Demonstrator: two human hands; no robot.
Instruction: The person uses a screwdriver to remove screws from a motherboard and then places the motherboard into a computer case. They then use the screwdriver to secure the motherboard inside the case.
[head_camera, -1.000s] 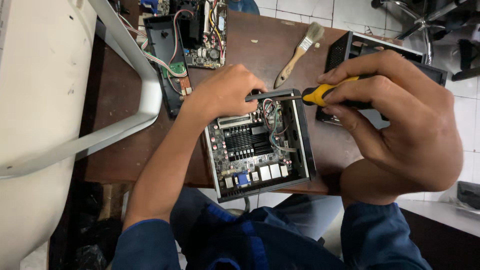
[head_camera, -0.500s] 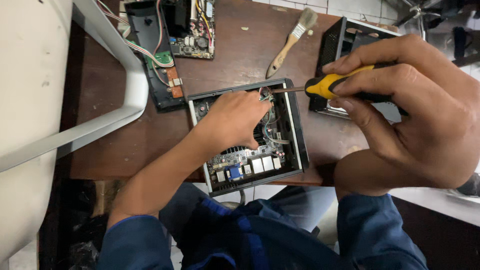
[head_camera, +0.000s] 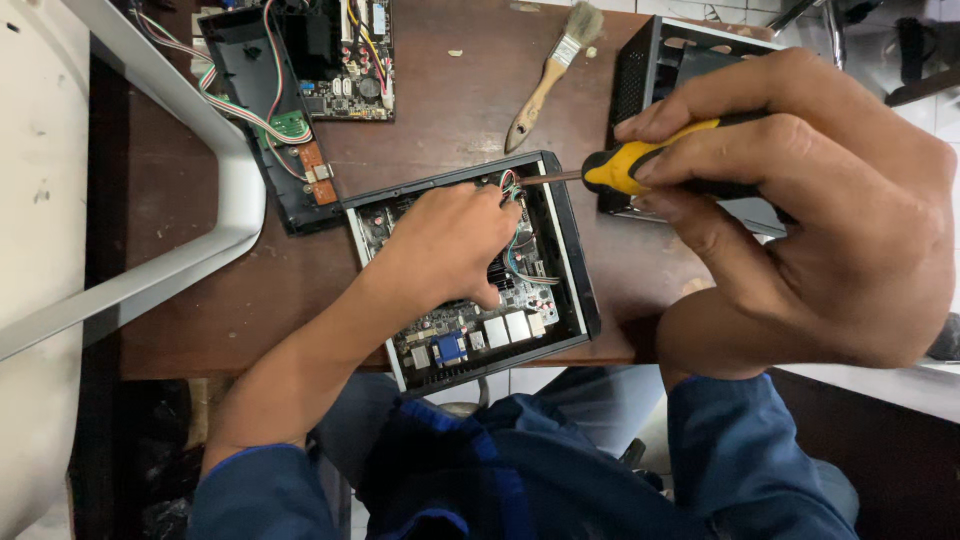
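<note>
Shifted slightly within the open computer case since the earlier frame, the left hand rests flat, fingers spread, on the circuit board. Right hand, grip closed around a yellow-handled screwdriver, points its tip at the case's 1 o'clock corner. At 12 o'clock on the worktop lies a paintbrush.

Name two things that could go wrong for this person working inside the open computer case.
The screwdriver tip sits right by the coloured wires, so a slip might nick them. The left hand rests on the bare circuit board, which could stress or short parts. The right hand holds the tool.
</note>
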